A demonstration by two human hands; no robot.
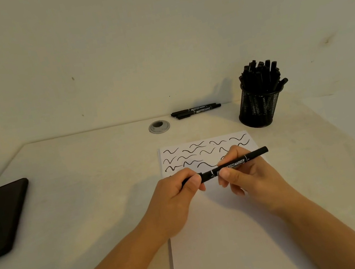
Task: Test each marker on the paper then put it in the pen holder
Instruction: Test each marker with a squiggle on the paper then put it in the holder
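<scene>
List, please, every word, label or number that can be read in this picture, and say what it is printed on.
"WIN MARKER": white print on the barrel of the black marker held in both hands; a finger covers its start.
Print on the spare markers lying at the table's back edge: too small and blurred to read.
The squiggles on the paper are test strokes, not text.

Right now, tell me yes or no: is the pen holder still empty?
No. The mesh pen holder at the table's far right is packed with upright black markers, their ends sticking out above its rim.
</scene>
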